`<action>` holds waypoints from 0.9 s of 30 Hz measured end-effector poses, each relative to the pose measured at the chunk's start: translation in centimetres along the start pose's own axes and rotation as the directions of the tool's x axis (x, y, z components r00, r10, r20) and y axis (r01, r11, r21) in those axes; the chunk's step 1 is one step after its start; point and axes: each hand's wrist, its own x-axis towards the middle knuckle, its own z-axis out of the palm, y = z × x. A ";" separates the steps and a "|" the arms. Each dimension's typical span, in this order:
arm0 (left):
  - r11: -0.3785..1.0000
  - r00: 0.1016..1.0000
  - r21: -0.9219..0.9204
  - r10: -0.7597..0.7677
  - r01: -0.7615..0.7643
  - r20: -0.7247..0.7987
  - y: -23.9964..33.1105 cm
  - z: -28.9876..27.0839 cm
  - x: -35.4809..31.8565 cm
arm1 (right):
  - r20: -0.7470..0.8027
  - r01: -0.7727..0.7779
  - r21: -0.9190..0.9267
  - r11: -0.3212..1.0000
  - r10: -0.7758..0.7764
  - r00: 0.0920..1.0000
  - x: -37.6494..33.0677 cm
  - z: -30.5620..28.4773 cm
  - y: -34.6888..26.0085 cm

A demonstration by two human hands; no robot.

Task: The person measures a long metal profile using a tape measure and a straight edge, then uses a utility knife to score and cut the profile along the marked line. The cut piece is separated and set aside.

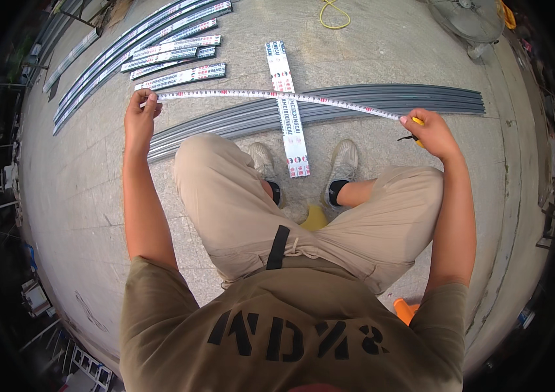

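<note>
A white tape measure blade [244, 94] stretches across in front of me, bowed slightly upward, between my two hands. My left hand [140, 117] pinches its free end with thumb and fingers. At the other end, my right hand [431, 134] is closed around the yellow and black tape measure case [418, 121], most of which the palm hides. Beneath the blade lies a bundle of long grey metal profiles [382, 99]. Across that bundle rests a wrapped profile [295, 140] in white printed film, pointing toward me between my shoes.
More film-wrapped profiles [179, 77] lie on the paved floor [238, 65] at the far left. A yellow cord loop [335, 18] is at the far middle, a round fan [465, 23] at the far right. Something orange [405, 310] sits by my right side.
</note>
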 end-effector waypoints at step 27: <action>0.368 0.486 -0.727 -0.872 0.580 -0.053 -29.6 7.8 2.0 | 0.297 0.025 -0.268 0.963 0.057 0.953 21.0 21.9 -2.6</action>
